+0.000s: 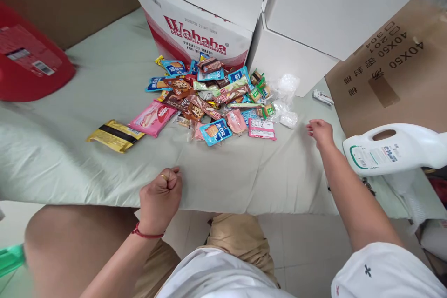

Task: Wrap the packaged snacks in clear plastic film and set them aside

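My left hand [161, 195] rests on the table's front part as a closed fist, with a ring and a red cord at the wrist. Nothing shows in it. To the right, my right hand [320, 131] is over the cloth with its fingers loosely bent and slightly apart, and no object is visible in them. It is nearest to some clear-wrapped white packets [289, 118]. A pile of small snack packets [209, 88] lies ahead of both hands. In front are a blue packet [215, 132], a pink-and-white packet [261, 129], a pink wafer packet [153, 118] and a yellow packet [115, 135].
Behind the pile stand a Wahaha carton [195, 32] and white boxes [296, 56]. A red container [31, 56] is at left. On the right are a brown carton [391, 65], a small white packet [323, 98] and a white detergent bottle [394, 149] lying sideways. Pale cloth [223, 181] covers the table.
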Available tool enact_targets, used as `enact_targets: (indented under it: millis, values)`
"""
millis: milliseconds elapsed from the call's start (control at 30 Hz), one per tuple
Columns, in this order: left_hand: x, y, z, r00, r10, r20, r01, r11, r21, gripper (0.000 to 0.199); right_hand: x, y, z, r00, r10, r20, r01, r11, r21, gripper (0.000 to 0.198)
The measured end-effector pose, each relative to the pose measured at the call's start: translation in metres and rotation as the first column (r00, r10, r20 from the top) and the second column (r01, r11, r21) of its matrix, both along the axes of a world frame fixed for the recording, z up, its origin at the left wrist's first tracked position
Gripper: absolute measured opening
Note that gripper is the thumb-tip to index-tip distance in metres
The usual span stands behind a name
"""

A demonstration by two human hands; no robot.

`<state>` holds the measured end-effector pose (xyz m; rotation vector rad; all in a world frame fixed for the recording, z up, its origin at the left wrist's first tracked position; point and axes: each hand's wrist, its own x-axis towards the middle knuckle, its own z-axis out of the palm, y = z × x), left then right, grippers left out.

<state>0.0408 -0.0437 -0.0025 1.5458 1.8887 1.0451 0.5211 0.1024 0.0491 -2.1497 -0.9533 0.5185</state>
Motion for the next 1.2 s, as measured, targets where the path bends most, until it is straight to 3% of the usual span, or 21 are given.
enact_targets:
  millis: [67, 133, 267, 367, 433, 467, 533, 600, 667, 733, 833, 900, 967, 1033, 1100, 1200]
  values:
    - [-0.001, 0.000, -0.003, 0.999, -0.030, 0.016, 0.031, 0.999, -0.011, 0.029, -0.014, -0.013, -0.014, 0.994, 0.107, 0.023, -0.108, 0.993, 0.042, 0.017]
    - [-0.001, -0.002, -0.005, 0.998, -0.057, 0.014, 0.057, 0.998, -0.018, 0.027, -0.020, -0.020, -0.022, 0.970, 0.184, 0.160, -0.201, 0.974, 0.102, 0.021]
    - [0.001, -0.007, -0.005, 0.999, -0.028, 0.043, 0.028, 1.000, 0.002, 0.028, -0.021, -0.005, -0.024, 0.840, 0.173, 0.514, -0.294, 0.942, 0.163, 0.037]
    - [0.002, -0.008, -0.007, 0.998, -0.025, 0.063, 0.022, 0.999, 0.041, 0.023, -0.026, 0.018, -0.020, 0.837, 0.192, 0.512, -0.266, 0.961, 0.075, 0.044]
    - [0.001, -0.008, -0.009, 0.997, -0.030, 0.065, 0.027, 0.999, 0.047, 0.015, -0.029, 0.026, -0.015, 0.844, 0.218, 0.489, -0.253, 0.968, 0.004, 0.031]
    - [0.001, -0.008, -0.010, 0.997, -0.023, 0.073, 0.020, 0.999, 0.044, 0.013, -0.031, 0.025, -0.010, 0.843, 0.211, 0.494, -0.241, 0.971, -0.003, 0.024]
    - [0.001, -0.008, -0.011, 0.995, -0.002, 0.102, -0.004, 0.998, 0.058, 0.016, -0.032, 0.014, 0.003, 0.853, 0.128, 0.506, -0.203, 0.974, 0.096, 0.017]
    - [0.007, -0.010, -0.007, 0.989, -0.010, 0.145, -0.009, 0.992, 0.130, 0.018, -0.039, -0.010, 0.016, 0.926, 0.046, 0.375, -0.160, 0.946, 0.281, 0.017]
    - [0.020, -0.014, 0.003, 0.972, -0.080, 0.222, 0.036, 0.980, 0.194, 0.012, -0.056, -0.043, 0.024, 0.994, 0.110, 0.017, -0.107, 0.909, 0.403, 0.025]
    - [0.041, -0.019, 0.019, 0.908, -0.196, 0.370, 0.140, 0.975, 0.173, 0.005, -0.088, -0.079, 0.025, 0.881, 0.267, -0.391, -0.111, 0.919, 0.379, 0.036]
    - [0.079, -0.022, 0.041, 0.684, -0.240, 0.689, 0.328, 0.945, 0.003, 0.026, -0.153, -0.125, 0.012, 0.632, 0.333, -0.700, -0.197, 0.943, 0.270, 0.041]
    - [0.097, -0.019, 0.045, 0.484, -0.145, 0.863, 0.441, 0.892, -0.097, 0.042, -0.192, -0.147, 0.000, 0.543, 0.333, -0.771, -0.248, 0.941, 0.232, 0.042]
    - [0.105, -0.015, 0.040, 0.356, -0.046, 0.933, 0.479, 0.867, -0.140, 0.051, -0.218, -0.159, -0.010, 0.516, 0.329, -0.791, -0.246, 0.941, 0.231, 0.044]
    - [0.103, -0.014, 0.032, 0.332, 0.032, 0.943, 0.406, 0.897, -0.174, 0.049, -0.230, -0.164, -0.018, 0.520, 0.304, -0.798, -0.181, 0.952, 0.245, 0.046]
    - [0.094, -0.015, 0.024, 0.361, 0.106, 0.927, 0.278, 0.936, -0.216, 0.046, -0.231, -0.162, -0.022, 0.521, 0.267, -0.811, -0.113, 0.963, 0.244, 0.047]
    - [0.081, -0.017, 0.019, 0.387, 0.190, 0.903, 0.156, 0.951, -0.266, 0.046, -0.222, -0.160, -0.026, 0.539, 0.247, -0.805, -0.112, 0.969, 0.222, 0.047]
